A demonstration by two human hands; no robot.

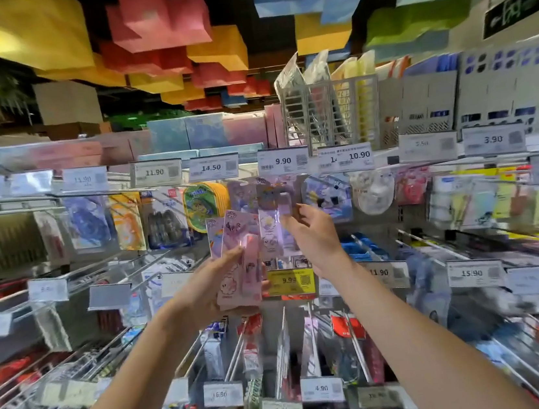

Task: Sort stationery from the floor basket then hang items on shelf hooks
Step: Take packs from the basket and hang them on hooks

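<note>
Two pink packs [239, 266] sit fanned in the left hand's [209, 291] curled fingers [235, 252] mid-frame, spares I guess, while the right hand [313, 238] pinches another pack [275, 219] just under the 9.90 tag [283, 161], probably to hook it.

glossy plastic packets [239, 262], metal hooks [235, 354]

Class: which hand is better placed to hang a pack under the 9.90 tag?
Right: the right hand holds a pink pack up by the 9.90 tag; the left hand, lower, grips spare packs.

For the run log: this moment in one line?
left hand holds pink packs | right hand pinches single pack below 9.90 tag | hanging
</note>
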